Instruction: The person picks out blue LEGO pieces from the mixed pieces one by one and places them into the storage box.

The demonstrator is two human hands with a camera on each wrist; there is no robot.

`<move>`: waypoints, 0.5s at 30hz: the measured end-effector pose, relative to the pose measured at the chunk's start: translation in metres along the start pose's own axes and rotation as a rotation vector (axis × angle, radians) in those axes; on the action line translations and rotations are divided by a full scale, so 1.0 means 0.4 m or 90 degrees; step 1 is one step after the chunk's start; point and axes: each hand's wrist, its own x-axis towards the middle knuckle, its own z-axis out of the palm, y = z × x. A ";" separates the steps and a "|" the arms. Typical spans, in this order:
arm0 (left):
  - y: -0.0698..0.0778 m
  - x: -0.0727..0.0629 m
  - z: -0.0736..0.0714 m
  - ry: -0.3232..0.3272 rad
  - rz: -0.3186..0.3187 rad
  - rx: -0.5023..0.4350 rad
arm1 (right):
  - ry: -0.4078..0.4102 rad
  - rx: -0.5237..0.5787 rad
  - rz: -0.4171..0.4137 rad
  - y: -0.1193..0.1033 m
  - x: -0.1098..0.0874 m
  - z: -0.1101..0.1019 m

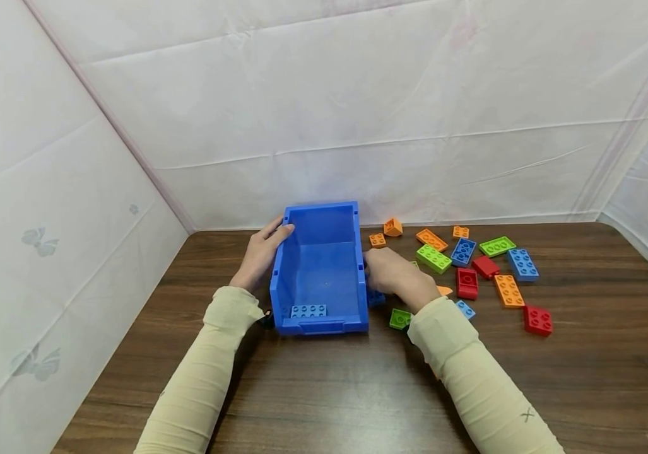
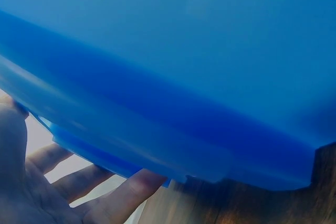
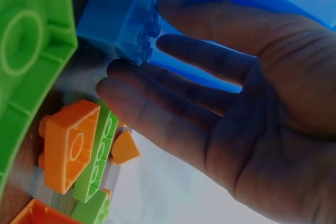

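Note:
A blue plastic storage bin (image 1: 326, 271) faces me with a light-blue toy brick (image 1: 309, 311) inside, near its front lip. My left hand (image 1: 261, 255) holds the bin's left side, the thumb at the rim and the fingers along the outside. The left wrist view shows those fingers (image 2: 128, 195) spread against the bin's wall. Close by the bin's right wall is my right hand (image 1: 394, 274). In the right wrist view its fingers are loosely extended, thumb and fingertips right at the studs of a blue brick (image 3: 118, 17) beside the bin.
Several loose bricks lie right of the bin, among them a green one (image 1: 434, 258), a red one (image 1: 538, 320), an orange one (image 1: 508, 291) and a blue one (image 1: 522, 264). A small green brick (image 1: 400, 318) lies near my right wrist. White sheeting (image 1: 386, 126) walls off the wooden table's back.

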 end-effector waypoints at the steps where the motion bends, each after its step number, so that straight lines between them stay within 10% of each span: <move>1: -0.001 0.000 -0.001 0.000 -0.001 -0.003 | 0.000 -0.002 -0.001 0.000 0.000 0.000; 15: -0.003 0.002 -0.001 0.011 -0.007 0.004 | -0.032 0.005 0.012 0.001 0.002 -0.001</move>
